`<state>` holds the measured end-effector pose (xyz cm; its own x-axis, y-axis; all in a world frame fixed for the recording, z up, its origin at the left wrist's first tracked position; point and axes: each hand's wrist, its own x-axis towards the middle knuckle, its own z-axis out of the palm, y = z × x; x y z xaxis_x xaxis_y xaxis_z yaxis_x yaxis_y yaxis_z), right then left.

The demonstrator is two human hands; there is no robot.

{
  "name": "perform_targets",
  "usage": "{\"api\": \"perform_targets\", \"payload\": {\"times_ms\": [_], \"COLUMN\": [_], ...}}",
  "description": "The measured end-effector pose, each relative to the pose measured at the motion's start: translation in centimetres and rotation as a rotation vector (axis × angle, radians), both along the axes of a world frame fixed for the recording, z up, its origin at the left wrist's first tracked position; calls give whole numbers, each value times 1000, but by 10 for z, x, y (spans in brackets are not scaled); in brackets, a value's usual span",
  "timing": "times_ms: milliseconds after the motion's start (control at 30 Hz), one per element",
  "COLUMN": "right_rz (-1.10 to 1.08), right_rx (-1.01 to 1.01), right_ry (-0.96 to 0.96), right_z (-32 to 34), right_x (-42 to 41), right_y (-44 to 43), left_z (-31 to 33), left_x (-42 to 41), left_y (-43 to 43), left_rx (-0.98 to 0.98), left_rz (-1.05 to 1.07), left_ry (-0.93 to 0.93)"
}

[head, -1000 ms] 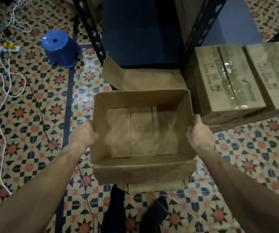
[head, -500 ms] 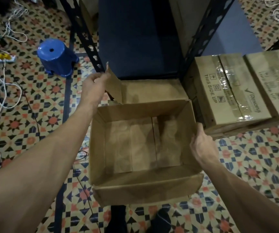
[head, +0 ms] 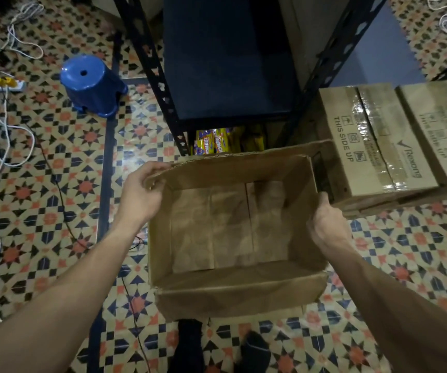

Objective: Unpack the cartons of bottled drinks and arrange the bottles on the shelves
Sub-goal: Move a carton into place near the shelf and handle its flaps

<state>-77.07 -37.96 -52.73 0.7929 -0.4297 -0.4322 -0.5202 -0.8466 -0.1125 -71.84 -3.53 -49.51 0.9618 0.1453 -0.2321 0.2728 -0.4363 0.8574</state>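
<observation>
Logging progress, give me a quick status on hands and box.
Left hand grips far-left flap. Right hand holds right wall. Box empty. Sealed cartons right.

Matt brown cardboard carton (head: 233, 292), glossy blue plastic stool (head: 92, 86), shiny patterned floor tiles (head: 55, 211), black perforated metal shelf frame (head: 149, 63).

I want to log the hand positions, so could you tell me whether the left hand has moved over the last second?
Yes. The left hand has gone from the open carton's left side wall up to its far-left corner, nearer the black shelf post.
</observation>
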Motion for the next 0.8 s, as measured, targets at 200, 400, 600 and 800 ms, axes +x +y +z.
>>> {"api": "perform_targets", "payload": {"times_ms": [200, 400, 600, 800], "right_rz": [-157, -398, -469, -498], "right_rx": [92, 370, 410, 471], "right_ry": [-40, -155, -51, 122], "right_z": [6, 19, 3, 3], "right_x": [3, -29, -77, -95], "right_y": [2, 15, 9, -10], "left_z": [-13, -38, -33, -25], "left_x": [-44, -70, -89, -94], "left_y": [7, 10, 2, -1], "left_rx": [292, 571, 411, 324], "left_rz": [-320, -390, -82, -25], "left_ry": [141, 32, 279, 410]}}
